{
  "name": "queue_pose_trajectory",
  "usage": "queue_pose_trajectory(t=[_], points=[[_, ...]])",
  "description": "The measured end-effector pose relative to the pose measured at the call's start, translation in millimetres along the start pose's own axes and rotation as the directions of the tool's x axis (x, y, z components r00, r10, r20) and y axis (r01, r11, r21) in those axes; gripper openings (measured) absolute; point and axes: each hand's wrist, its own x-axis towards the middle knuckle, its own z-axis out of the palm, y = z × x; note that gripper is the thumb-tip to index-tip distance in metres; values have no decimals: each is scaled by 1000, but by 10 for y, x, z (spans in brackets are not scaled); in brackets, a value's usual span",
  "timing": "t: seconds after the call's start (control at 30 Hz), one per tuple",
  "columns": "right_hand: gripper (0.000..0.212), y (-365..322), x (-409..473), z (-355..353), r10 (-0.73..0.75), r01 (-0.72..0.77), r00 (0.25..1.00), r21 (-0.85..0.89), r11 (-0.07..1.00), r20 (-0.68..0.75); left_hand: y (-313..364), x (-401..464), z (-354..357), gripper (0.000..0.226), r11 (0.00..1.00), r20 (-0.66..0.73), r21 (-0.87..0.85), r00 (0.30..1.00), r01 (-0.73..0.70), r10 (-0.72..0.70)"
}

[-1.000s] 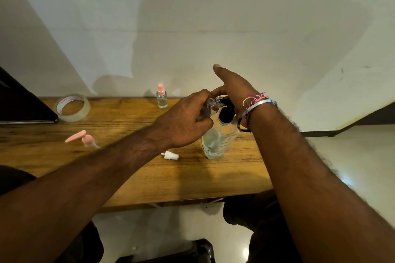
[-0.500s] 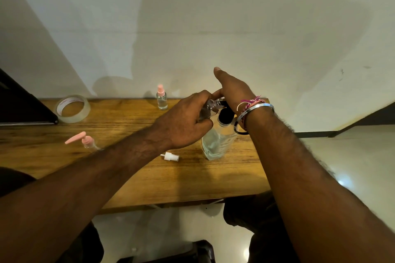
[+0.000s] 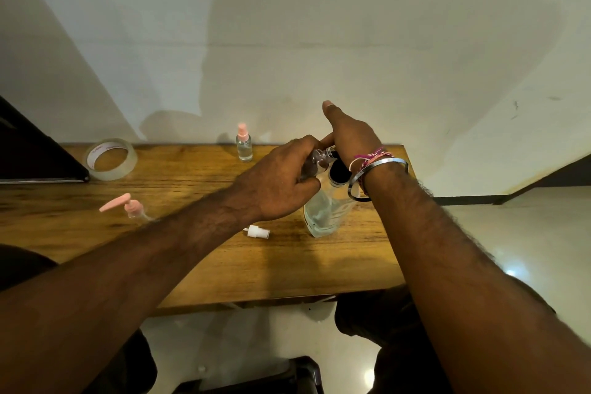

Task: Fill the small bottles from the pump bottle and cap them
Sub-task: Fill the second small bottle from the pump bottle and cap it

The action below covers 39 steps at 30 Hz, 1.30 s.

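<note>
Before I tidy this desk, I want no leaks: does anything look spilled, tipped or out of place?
No spill shows. The pink pump head lies on its side, off its bottle, and a white spray cap lies loose. The big clear bottle stands open and leaning, so it could tip.

A roll of clear tape (image 3: 111, 159) lies flat on my wooden tabletop (image 3: 198, 269), near a dark panel (image 3: 35, 153) at the left edge.
</note>
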Motion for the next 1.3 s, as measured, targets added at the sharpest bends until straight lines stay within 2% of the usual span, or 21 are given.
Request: queue_pose_trajectory(t=[0.13,0.23,0.37,0.6,0.7,0.77,0.87,1.3], points=[[85,-12,25,14,49,-49,999,-53,997,0,-14,-1,4,36,1000,10,-2,1000,4,-3],[83,24,5,23,1,-2,1000,-70,998,-20,-19,-10,3,35,1000,16,7,1000,5,-5],[70,10,-81,-23,41,-23,997,252,967,-69,13,5,-19,35,1000,-2,-8,1000,-9,9],[41,-92,-156,-128,71,-86,996,404,911,52,50,-7,-62,34,1000,-19,-8,1000,-5,5],[57,-107,-139,-155,56,-60,998,431,900,23,61,-3,-69,34,1000,-18,2,1000,-3,3],[60,-109,-149,-160,52,-52,999,427,903,10,72,-5,-68,33,1000,-14,3,1000,-3,3],[46,-115,-188,-126,54,-57,998,408,911,20,80,-9,-69,34,1000,-11,3,1000,-6,6],[58,-58,-152,-45,87,-76,996,288,955,-25,55,-13,-57,34,1000,7,-6,1000,-7,7]])
